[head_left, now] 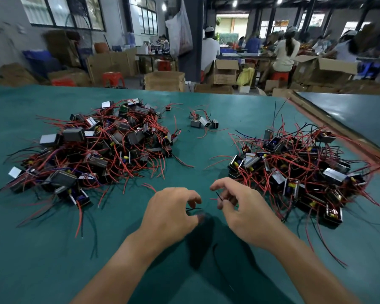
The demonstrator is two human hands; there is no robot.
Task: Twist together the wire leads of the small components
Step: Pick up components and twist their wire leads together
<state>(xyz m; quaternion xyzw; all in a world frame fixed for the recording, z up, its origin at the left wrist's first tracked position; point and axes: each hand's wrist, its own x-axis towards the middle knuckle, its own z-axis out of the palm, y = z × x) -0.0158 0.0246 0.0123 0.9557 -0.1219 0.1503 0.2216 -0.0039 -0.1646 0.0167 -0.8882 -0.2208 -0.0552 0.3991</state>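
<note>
Two piles (92, 150) (294, 170) flank two hands (171, 213) (244, 211) pinching black leads (218, 196)

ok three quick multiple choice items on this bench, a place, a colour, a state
1. Where is the small cluster of boxy wired components? A between the left pile and right pile, far side; B beside the wrists; C on a stool.
2. What colour is the flat table cover? A red; B teal green; C white.
3. What is the right hand doing? A lying flat; B gripping a box; C pinching a thin black wire.
Answers: 1 A, beyond the gap between them; 2 B, teal all round; 3 C, wire between thumb and fingertip.
</note>
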